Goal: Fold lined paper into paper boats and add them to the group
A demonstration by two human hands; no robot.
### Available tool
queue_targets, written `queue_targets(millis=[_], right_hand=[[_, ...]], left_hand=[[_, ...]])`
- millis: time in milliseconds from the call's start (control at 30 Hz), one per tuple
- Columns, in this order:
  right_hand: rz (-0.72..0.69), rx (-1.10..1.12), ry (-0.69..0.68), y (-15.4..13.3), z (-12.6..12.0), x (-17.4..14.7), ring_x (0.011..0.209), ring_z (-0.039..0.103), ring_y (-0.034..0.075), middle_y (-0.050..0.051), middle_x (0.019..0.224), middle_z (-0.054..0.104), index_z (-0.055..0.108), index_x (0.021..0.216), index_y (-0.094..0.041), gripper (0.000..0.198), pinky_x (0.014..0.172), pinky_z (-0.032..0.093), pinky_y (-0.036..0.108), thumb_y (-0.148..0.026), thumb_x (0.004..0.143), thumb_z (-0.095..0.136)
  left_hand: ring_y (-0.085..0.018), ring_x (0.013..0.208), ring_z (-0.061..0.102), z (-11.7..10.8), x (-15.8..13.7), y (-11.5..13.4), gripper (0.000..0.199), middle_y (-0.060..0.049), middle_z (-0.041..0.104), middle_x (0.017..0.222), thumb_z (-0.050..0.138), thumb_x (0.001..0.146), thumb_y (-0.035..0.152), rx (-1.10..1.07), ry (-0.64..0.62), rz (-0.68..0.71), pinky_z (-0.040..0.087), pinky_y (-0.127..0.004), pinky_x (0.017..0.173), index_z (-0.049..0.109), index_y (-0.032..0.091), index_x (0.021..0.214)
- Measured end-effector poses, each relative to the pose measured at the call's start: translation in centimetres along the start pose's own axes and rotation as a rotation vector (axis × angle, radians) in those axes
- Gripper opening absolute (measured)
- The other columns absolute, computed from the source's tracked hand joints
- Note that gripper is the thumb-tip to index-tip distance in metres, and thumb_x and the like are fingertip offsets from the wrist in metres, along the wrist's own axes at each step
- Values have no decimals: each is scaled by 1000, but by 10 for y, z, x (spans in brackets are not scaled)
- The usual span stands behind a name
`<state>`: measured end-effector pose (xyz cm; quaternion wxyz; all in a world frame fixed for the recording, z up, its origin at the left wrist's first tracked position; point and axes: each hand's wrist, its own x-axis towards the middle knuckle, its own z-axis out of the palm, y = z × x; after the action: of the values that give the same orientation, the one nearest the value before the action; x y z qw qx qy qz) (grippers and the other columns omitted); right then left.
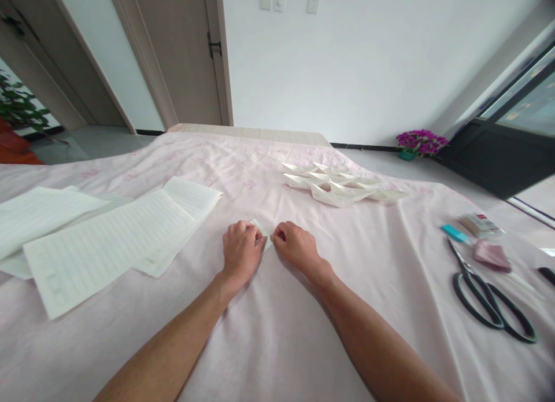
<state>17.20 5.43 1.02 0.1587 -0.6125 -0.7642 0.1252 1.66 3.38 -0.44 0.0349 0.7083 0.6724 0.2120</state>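
Note:
Near the middle of the pink cloth, both my hands pinch a small piece of folded paper (268,243). My left hand (243,249) is closed on its left side and covers much of it. Close beside it, my right hand (297,246) has thumb and fingers pinched at the right edge. Only a pale bit shows between the fingertips and above the left hand, so its full shape is hidden. Beyond my hands, to the right, several folded paper boats (338,188) sit grouped together. Lined paper sheets (113,234) lie loosely spread on the left.
The pink cloth (269,350) has wrinkles. On the right lie black-handled scissors (488,298), a blue eraser-like block (454,233), a small packet (481,224) and a pink folded cloth (492,255). Purple flowers (420,142) stand on the floor by the wall.

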Motion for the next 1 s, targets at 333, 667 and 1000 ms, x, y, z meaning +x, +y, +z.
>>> queue_targets(millis=[333, 667, 1000], right_hand=[[25, 20, 18, 1, 1, -3, 79, 56, 15, 0, 94, 66, 61, 91, -24, 8, 63, 27, 27, -31, 88, 59], [-8, -3, 44, 1, 4, -2, 86, 49, 19, 1, 90, 65, 60, 88, -24, 8, 75, 27, 31, -31, 89, 59], [15, -131, 146, -7, 19, -3, 98, 44, 26, 8, 105, 56, 54, 97, -23, 13, 84, 30, 37, -35, 93, 53]], left_hand=[[-24, 109, 52, -1, 3, -9, 16, -6, 58, 116, 56, 91, 28, 26, -10, 116, 38, -39, 94, 62, 26, 106], [-31, 143, 29, 18, 8, -4, 47, -16, 38, 153, 33, 99, 38, 149, -81, 142, 18, -53, 114, 44, 22, 142], [-31, 146, 24, 19, 12, -3, 50, -15, 31, 157, 28, 100, 36, 163, -132, 128, 15, -55, 115, 37, 24, 148]])
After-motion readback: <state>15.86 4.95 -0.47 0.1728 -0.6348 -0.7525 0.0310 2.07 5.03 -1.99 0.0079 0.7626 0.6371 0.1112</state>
